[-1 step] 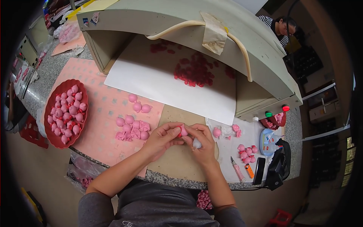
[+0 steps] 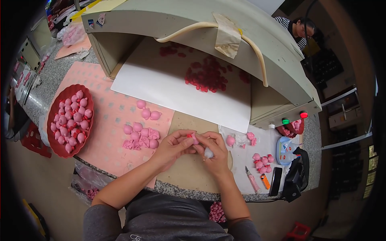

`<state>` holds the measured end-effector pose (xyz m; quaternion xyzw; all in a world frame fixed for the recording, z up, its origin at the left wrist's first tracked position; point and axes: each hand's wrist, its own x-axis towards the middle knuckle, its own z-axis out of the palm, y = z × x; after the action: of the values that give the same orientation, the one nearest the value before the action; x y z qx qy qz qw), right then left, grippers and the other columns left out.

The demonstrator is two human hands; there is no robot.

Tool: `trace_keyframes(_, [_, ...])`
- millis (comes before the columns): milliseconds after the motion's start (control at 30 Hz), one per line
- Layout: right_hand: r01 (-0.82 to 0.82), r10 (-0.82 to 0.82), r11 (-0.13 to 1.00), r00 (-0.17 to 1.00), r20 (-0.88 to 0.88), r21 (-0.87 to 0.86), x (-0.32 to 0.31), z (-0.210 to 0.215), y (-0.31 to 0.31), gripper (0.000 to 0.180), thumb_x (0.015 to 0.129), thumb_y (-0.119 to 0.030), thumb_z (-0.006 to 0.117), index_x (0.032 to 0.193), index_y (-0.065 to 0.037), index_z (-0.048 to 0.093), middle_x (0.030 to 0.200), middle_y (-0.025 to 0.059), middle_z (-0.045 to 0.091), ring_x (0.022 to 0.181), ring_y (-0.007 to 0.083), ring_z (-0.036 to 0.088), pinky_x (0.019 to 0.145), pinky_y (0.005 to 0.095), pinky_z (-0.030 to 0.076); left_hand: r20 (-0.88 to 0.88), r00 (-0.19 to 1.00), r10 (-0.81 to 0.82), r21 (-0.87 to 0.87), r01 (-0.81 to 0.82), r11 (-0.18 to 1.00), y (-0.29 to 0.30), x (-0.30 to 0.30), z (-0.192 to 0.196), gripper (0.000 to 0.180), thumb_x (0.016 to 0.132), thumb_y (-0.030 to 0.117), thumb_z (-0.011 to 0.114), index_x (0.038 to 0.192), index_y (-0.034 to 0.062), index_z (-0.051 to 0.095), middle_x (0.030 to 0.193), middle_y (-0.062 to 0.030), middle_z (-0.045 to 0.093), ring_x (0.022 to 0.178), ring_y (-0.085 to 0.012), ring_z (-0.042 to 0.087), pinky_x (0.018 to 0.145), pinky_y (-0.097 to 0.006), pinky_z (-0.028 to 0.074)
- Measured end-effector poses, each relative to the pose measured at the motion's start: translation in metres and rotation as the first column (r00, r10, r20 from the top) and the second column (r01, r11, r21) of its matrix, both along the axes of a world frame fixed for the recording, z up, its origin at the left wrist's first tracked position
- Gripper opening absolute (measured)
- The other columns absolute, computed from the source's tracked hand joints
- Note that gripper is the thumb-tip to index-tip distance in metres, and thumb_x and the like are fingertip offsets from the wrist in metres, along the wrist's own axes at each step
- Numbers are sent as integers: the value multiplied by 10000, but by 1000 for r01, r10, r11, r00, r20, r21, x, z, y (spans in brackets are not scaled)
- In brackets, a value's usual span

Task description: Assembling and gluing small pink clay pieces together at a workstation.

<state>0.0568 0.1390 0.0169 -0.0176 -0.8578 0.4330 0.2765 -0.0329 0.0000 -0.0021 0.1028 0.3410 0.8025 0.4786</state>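
Observation:
Between my two hands is a small pink rounded piece (image 2: 195, 139) with a bright red bit on its left side. My left hand (image 2: 173, 146) is closed, pinching it between thumb and fingers. My right hand (image 2: 215, 150) is closed too; its fingertips touch the piece from the right. A small whitish bottle-like thing (image 2: 208, 153) is tucked in the right hand, partly hidden by the fingers. Left of my hands, pink balls and crumpled pink pieces (image 2: 140, 138) lie on a pink patterned sheet (image 2: 102, 116). More pink pieces (image 2: 263, 162) with red bits lie to the right.
A red scalloped bowl (image 2: 51, 132) of pink balls stands left. Ahead, a grey hooded machine (image 2: 181, 22) covers a white sheet (image 2: 161, 94) bearing many red pieces. Right are a tube (image 2: 253, 180), an orange lighter (image 2: 265, 181), a phone (image 2: 275, 181) and a blue container (image 2: 286, 150).
The pink piece has turned slightly in my fingers, so its red bit shows more at the upper left. My hands have shifted only a little.

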Motion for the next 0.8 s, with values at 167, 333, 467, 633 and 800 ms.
trace_keyframes(167, [72, -42, 967, 991, 127, -244, 6, -2, 1, 404, 719, 53, 689, 1106, -12, 593, 1067, 59, 508, 790, 109, 558, 726, 214, 466, -154, 988, 29, -88, -43, 995, 0, 3, 9, 337, 865, 60, 589, 1193, 44, 512, 1066, -50, 585, 983, -131, 561, 853, -267, 472])
trace_keyframes(333, [18, 21, 942, 993, 113, -335, 7, -2, 2, 372, 718, 31, 699, 1072, 8, 586, 1054, 62, 510, 824, 109, 550, 746, 222, 462, -218, 974, 62, -26, -70, 997, 1, 4, 9, 313, 859, 76, 606, 1156, 24, 520, 1086, -58, 584, 1018, -130, 549, 911, -265, 441])
trace_keyframes(467, [8, 26, 947, 995, 101, -321, 9, 1, 1, 334, 729, -1, 707, 1043, 15, 594, 1043, 67, 513, 842, 125, 553, 741, 232, 465, -301, 952, 61, -34, -75, 997, -1, 5, 6, 297, 849, 64, 618, 1131, 33, 530, 1103, -58, 571, 1029, -127, 537, 906, -262, 435])
trace_keyframes(633, [-43, 52, 980, 998, 45, -193, 10, 3, 4, 308, 736, -35, 712, 1015, 21, 593, 1037, 89, 520, 835, 147, 561, 714, 248, 473, -348, 934, 82, -7, -89, 996, 0, 7, 3, 279, 847, 55, 620, 1111, 37, 534, 1101, -53, 553, 1038, -133, 526, 904, -261, 428])
trace_keyframes(800, [-24, 31, 982, 999, 33, -189, 8, 7, 4, 337, 729, -109, 734, 1029, -37, 598, 991, 96, 565, 827, 197, 577, 711, 285, 471, -421, 901, 109, 36, -103, 994, 1, 5, 5, 222, 851, 33, 604, 1069, 39, 557, 1107, -61, 526, 1048, -142, 517, 906, -274, 423])
